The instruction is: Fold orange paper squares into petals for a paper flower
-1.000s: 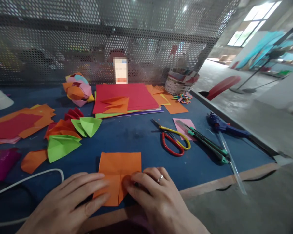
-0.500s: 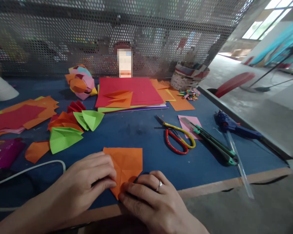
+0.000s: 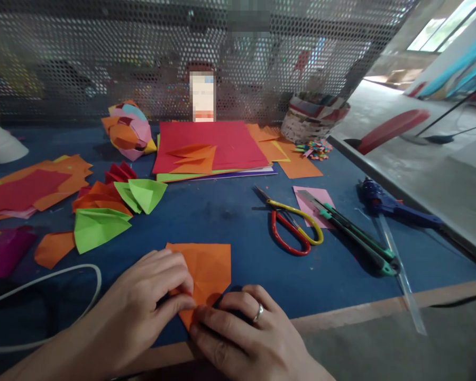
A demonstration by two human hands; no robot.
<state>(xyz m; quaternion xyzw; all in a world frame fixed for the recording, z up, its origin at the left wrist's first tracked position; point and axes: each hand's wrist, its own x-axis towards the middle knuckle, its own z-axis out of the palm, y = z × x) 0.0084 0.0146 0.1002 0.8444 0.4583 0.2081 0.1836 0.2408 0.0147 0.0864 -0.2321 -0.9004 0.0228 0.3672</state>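
An orange sheet of paper (image 3: 212, 264) with crease lines lies near the table's front edge, its lower corners folded in toward a point. My left hand (image 3: 158, 296) is closed on its left side, thumb and fingertips pressed together at the fold. My right hand (image 3: 246, 330), with a ring on one finger, pinches the lower right fold; its fingertips hide the bottom corner. Folded green paper pieces (image 3: 103, 227) and an orange folded piece (image 3: 55, 250) lie left of the sheet. Scissors (image 3: 291, 225) with red and yellow handles rest to its right.
A green-black utility knife (image 3: 357, 235) lies partly on pink paper (image 3: 301, 198). Beyond it is a blue glue gun (image 3: 396, 206) with a clear glue stick. Stacked coloured paper (image 3: 222, 143), a paper ball (image 3: 130, 132) and a woven basket (image 3: 313, 119) stand at the back. A white cable (image 3: 97, 275) curves at left.
The view has shifted slightly. My left fingertips have moved a little along the orange paper's fold, toward my right hand. Both hands still grip the sheet.
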